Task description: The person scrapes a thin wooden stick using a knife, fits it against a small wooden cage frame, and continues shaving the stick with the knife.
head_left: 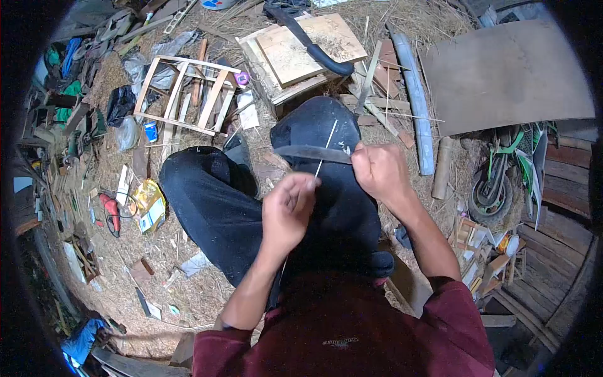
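My right hand is closed round the handle of a knife, whose broad blade points left above my thigh. A thin pale stick slants upward under or against the blade, over my dark trousers. Its lower part runs to my left hand, which pinches it between thumb and fingers just below the blade. The stick's top end stands free near my knee. The knife's handle is mostly hidden by my right fingers.
Ahead, a wooden block bears a dark curved-handled tool. A small wooden frame lies ahead on the left. A red power tool and yellow bag lie left. Right are a grey board and a wheel.
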A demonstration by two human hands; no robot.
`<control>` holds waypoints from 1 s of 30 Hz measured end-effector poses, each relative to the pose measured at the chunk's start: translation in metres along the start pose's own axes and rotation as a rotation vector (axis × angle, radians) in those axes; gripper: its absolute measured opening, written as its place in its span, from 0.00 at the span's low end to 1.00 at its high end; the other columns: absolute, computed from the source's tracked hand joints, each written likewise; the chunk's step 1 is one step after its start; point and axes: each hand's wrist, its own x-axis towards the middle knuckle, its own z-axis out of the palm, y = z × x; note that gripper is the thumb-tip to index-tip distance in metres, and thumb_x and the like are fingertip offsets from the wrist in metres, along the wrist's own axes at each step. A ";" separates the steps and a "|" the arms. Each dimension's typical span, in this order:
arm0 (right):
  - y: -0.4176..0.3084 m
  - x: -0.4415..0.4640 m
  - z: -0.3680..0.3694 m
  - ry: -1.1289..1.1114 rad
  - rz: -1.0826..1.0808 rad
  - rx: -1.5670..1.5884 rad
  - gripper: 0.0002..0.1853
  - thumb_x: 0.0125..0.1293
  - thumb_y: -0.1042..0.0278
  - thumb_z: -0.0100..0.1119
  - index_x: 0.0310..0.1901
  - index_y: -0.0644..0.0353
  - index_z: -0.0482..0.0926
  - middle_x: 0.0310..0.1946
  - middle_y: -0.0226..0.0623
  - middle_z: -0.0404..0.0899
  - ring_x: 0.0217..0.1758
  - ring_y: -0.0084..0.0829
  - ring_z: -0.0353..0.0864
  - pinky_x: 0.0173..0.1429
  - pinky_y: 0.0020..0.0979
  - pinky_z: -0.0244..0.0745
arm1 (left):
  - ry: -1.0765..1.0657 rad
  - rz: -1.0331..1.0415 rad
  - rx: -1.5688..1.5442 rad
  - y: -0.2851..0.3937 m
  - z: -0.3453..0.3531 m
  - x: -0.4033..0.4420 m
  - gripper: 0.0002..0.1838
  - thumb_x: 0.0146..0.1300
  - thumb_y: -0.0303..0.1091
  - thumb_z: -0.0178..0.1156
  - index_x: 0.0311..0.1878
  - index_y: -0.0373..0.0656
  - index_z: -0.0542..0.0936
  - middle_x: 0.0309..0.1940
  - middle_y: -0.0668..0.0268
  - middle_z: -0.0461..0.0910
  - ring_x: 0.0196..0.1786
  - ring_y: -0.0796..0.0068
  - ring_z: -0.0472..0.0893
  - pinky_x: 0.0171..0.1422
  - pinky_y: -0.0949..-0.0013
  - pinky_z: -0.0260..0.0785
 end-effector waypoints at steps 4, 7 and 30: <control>0.003 0.002 0.006 0.009 0.002 -0.070 0.24 0.68 0.60 0.49 0.18 0.67 0.81 0.17 0.57 0.76 0.22 0.57 0.80 0.32 0.52 0.77 | -0.056 -0.024 0.171 0.003 0.006 0.025 0.07 0.75 0.31 0.56 0.43 0.37 0.80 0.25 0.76 0.73 0.27 0.91 0.65 0.29 0.80 0.54; 0.010 0.003 0.011 0.054 0.036 -0.078 0.25 0.68 0.59 0.48 0.18 0.67 0.81 0.18 0.58 0.76 0.23 0.57 0.81 0.33 0.52 0.77 | -0.046 0.138 0.169 0.001 0.004 0.009 0.07 0.74 0.30 0.57 0.42 0.37 0.79 0.25 0.76 0.73 0.27 0.91 0.65 0.29 0.80 0.55; -0.083 0.061 0.001 -0.155 0.033 0.989 0.10 0.68 0.62 0.68 0.39 0.60 0.82 0.23 0.17 0.72 0.21 0.08 0.62 0.23 0.18 0.53 | 0.054 0.051 -0.179 0.044 -0.037 -0.006 0.09 0.76 0.32 0.53 0.48 0.37 0.78 0.19 0.75 0.70 0.17 0.92 0.62 0.21 0.82 0.50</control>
